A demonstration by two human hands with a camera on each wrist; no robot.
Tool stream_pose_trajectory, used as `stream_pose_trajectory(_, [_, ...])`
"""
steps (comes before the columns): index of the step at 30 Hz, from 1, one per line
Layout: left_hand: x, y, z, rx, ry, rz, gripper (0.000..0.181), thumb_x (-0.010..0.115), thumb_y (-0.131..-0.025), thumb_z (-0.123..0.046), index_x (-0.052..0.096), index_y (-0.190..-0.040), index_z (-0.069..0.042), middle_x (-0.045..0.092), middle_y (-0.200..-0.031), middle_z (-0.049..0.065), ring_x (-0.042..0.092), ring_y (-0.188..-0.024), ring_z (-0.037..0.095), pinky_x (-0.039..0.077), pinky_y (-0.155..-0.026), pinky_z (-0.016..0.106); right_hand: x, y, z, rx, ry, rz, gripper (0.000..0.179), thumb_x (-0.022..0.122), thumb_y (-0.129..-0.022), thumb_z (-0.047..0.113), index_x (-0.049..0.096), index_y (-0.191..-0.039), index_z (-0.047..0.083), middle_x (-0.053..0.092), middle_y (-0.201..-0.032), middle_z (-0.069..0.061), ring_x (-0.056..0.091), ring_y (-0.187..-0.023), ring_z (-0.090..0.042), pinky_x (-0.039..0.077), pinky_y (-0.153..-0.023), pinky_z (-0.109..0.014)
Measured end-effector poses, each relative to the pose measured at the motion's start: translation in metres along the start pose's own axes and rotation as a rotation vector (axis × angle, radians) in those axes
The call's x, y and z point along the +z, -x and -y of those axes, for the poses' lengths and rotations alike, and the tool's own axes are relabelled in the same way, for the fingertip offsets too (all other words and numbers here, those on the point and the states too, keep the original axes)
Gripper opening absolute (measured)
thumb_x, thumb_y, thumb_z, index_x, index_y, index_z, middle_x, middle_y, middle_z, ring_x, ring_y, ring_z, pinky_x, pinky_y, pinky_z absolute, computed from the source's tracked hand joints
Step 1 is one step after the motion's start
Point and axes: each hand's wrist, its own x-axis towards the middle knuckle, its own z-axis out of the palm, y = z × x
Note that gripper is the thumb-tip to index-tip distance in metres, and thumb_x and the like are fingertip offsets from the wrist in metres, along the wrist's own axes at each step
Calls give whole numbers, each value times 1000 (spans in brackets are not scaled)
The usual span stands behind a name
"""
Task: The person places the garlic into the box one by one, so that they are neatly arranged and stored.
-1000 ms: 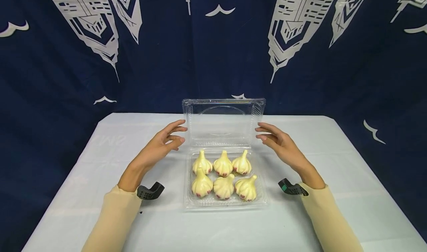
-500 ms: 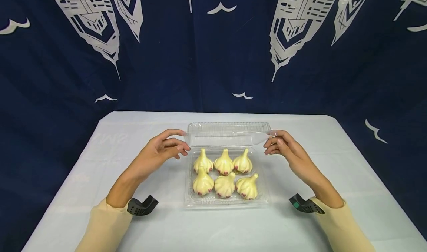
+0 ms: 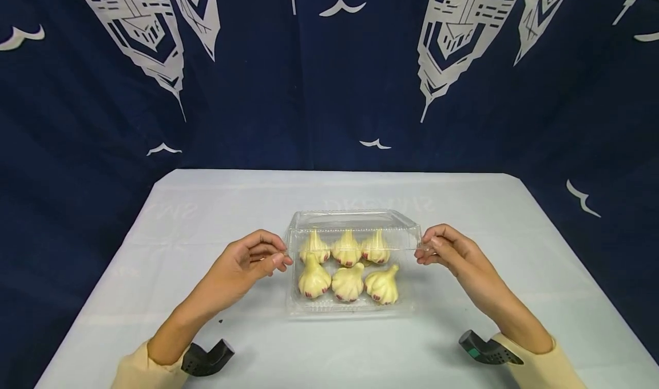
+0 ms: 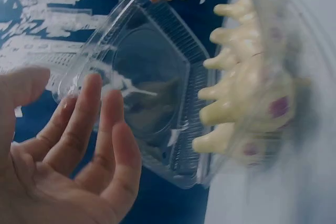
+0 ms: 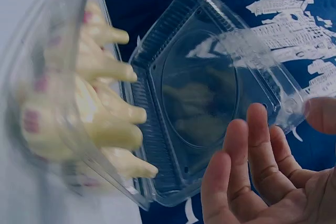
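A clear plastic clamshell box (image 3: 350, 310) stands on the table with several garlic bulbs (image 3: 347, 283) in two rows in its base. Its hinged lid (image 3: 355, 220) leans forward over the back row, partly lowered. At the lid's left front corner, the fingers of my left hand (image 3: 257, 257) touch the edge, loosely bent; the left wrist view has the thumb apart from the lid (image 4: 149, 77). My right hand (image 3: 448, 249) pinches the right front corner between thumb and fingers. In the right wrist view the thumb lies against that corner of the lid (image 5: 199, 87).
A white cloth covers the table (image 3: 231, 200). Behind it hangs a dark blue curtain (image 3: 247, 103) with white printed buildings. Each wrist wears a black camera mount, one on the left (image 3: 208, 359) and one on the right (image 3: 486, 349). A small dark speck (image 3: 221, 321) lies left of the box.
The lid has swung from upright down and forward over the bulbs. Both hands have come down and toward the front with its corners, and the right fingers have closed on its edge.
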Motion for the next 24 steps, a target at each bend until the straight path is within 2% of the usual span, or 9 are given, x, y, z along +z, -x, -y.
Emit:
stream_pose_trajectory(5, [10, 9, 9, -69, -31, 30, 21, 59, -103, -26, 60, -109, -7, 68, -102, 12, 66, -97, 27, 53, -88, 37, 1, 10, -6, 61, -62, 80, 11, 39, -107, 6, 51, -107, 2, 58, -94, -2, 58, -91, -17, 51, -86, -26])
stream_pose_trajectory(8, [16, 14, 16, -109, -43, 68, 23, 60, -102, -28, 61, -108, -6, 67, -100, 11, 66, -97, 31, 53, -88, 41, 2, 19, -12, 91, -28, 115, 10, 42, -107, 6, 51, -106, 1, 58, -93, -3, 57, -90, -21, 50, -85, -28])
stream_pose_trajectory(11, [22, 18, 24, -143, -71, 67, 25, 60, -101, -33, 63, -106, -8, 69, -100, 11, 65, -96, 32, 52, -85, 38, 3, 26, -19, 116, 18, 137, 10, 45, -106, 7, 52, -107, -1, 59, -93, -5, 57, -89, -26, 51, -83, -31])
stream_pose_trajectory(15, [28, 22, 35, -119, -122, 41, 25, 61, -101, -33, 65, -103, -8, 71, -98, 13, 65, -90, 30, 50, -76, 31, 8, 32, -31, 146, 20, 155, 9, 48, -105, 7, 51, -107, -1, 59, -92, -6, 57, -87, -27, 52, -82, -34])
stream_pose_trajectory(19, [30, 24, 44, -72, -133, 28, 19, 64, -100, -27, 65, -101, -9, 71, -94, 14, 65, -86, 29, 50, -71, 29, 11, 35, -41, 129, 25, 173, 7, 50, -104, 5, 50, -105, -3, 55, -87, -4, 54, -79, -29, 52, -76, -35])
stream_pose_trajectory(24, [32, 24, 50, -73, -128, 29, 13, 66, -98, -24, 63, -101, -11, 70, -91, 13, 66, -83, 25, 51, -69, 27, 13, 36, -48, 111, 65, 188, 8, 52, -103, 4, 50, -104, -3, 54, -84, -2, 51, -75, -30, 54, -71, -35])
